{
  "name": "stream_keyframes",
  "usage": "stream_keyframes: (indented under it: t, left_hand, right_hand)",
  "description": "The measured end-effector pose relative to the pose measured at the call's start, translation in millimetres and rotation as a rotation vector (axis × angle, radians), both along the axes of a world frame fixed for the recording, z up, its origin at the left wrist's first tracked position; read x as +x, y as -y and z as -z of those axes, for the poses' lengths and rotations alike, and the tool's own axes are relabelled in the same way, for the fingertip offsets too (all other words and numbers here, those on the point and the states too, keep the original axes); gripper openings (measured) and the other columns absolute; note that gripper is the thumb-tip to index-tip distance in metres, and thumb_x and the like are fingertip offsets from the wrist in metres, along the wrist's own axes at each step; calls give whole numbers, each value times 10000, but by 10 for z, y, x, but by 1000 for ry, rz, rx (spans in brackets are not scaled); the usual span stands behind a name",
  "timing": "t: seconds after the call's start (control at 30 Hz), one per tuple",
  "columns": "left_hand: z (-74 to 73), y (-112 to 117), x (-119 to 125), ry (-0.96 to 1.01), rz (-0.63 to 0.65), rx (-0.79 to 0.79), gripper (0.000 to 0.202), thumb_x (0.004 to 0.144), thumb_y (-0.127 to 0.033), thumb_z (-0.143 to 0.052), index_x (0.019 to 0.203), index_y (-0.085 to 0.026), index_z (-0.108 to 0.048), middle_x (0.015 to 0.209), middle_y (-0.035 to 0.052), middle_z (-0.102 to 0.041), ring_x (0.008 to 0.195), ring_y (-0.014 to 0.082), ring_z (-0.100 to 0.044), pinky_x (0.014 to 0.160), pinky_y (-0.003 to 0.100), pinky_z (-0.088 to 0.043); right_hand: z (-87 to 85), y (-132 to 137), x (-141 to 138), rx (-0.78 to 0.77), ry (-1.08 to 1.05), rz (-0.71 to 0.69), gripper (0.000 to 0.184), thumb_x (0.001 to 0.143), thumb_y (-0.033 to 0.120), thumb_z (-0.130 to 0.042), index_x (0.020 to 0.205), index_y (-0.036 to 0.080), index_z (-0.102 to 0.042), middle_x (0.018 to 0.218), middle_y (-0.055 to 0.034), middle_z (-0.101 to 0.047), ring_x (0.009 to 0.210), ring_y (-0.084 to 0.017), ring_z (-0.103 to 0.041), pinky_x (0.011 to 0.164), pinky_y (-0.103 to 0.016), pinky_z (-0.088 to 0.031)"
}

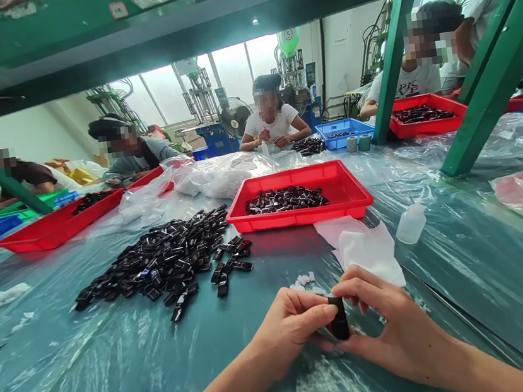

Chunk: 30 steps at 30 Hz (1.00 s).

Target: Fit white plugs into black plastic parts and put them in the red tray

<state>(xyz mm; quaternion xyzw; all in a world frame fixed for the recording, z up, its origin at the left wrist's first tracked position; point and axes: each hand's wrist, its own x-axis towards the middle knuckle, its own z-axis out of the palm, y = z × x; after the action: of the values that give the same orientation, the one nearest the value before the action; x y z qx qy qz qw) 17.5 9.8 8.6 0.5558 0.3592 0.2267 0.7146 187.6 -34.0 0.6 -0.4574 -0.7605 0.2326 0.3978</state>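
Two hands meet at the near middle of the table (96,369), left hand (291,331) and right hand (395,329) both pinching one black piece (339,321), which stands upright between their fingertips, equally close to each.

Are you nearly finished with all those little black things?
Probably not. Some pieces, likely done, lie in the red tray. The left hand and right hand hold one black piece. A big loose pile waits on the table.
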Motion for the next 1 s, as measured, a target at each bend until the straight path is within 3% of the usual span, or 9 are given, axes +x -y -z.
stream_keyframes:
  t: [0.1, 0.3, 0.53, 0.63, 0.8, 0.9, 1.0]
  left_hand:
    - [5, -6, -4, 12, -13, -9, 273, 697, -368, -678, 690, -97, -716, 624, 52, -654, 538, 97, -553, 520, 184, -454]
    - [-68, -156, -18, -46, -171, -47, 317, 640, -387, -715, 701, -78, -688, 661, 75, -673, 510, 103, -594, 465, 172, -429]
    - [-309, -628, 90, -250, -296, -7, 212, 714, -247, -690, 618, -72, -618, 539, 30, -628, 461, 90, -586, 481, 187, -470]
    - [-489, -898, 251, -299, -317, 66, 152, 833, -230, -580, 760, -98, -606, 651, -10, -630, 536, 84, -590, 516, 216, -498]
    - [-755, -1295, 484, -258, -368, 253, 233, 872, -278, -525, 1038, -118, -558, 933, 51, -627, 730, 128, -623, 624, 279, -536]
    - [-777, -1378, 437, -266, -370, 383, 346, 858, -320, -538, 1152, -142, -503, 1055, 78, -606, 780, 141, -629, 653, 294, -541]
    - [-672, -1328, 198, -387, -338, 503, 336, 817, -291, -568, 1099, -109, -561, 965, 76, -645, 745, 139, -631, 664, 274, -528]
  right_hand:
    - [30, -4, -13, -27, 18, 2, 304, 672, 146, -671, 934, 210, -533, 862, -19, -529, 754, -152, -516, 646, -272, -438]
    - [63, -24, -22, -158, 35, 27, 794, 603, 61, -612, 1315, 233, -306, 1052, -56, -516, 807, -174, -519, 683, -318, -456]
    - [-29, 30, -15, -180, 78, -48, 483, 739, 101, -512, 1212, 189, -473, 1008, -76, -550, 797, -180, -540, 723, -332, -461]
    - [-43, 31, -3, -173, 102, -51, 410, 752, 108, -509, 1159, 159, -513, 956, -77, -563, 809, -189, -544, 763, -348, -457]
    - [7, -6, 26, -166, 130, -41, 360, 775, 103, -480, 1132, 140, -520, 941, -71, -573, 781, -179, -551, 756, -351, -456]
    - [32, -13, 35, -156, 144, -35, 345, 779, 98, -477, 1118, 138, -524, 934, -68, -574, 775, -175, -555, 755, -346, -454]
    - [27, -7, 32, -138, 149, -33, 313, 791, 89, -464, 1090, 142, -537, 923, -67, -578, 788, -177, -562, 757, -336, -454]
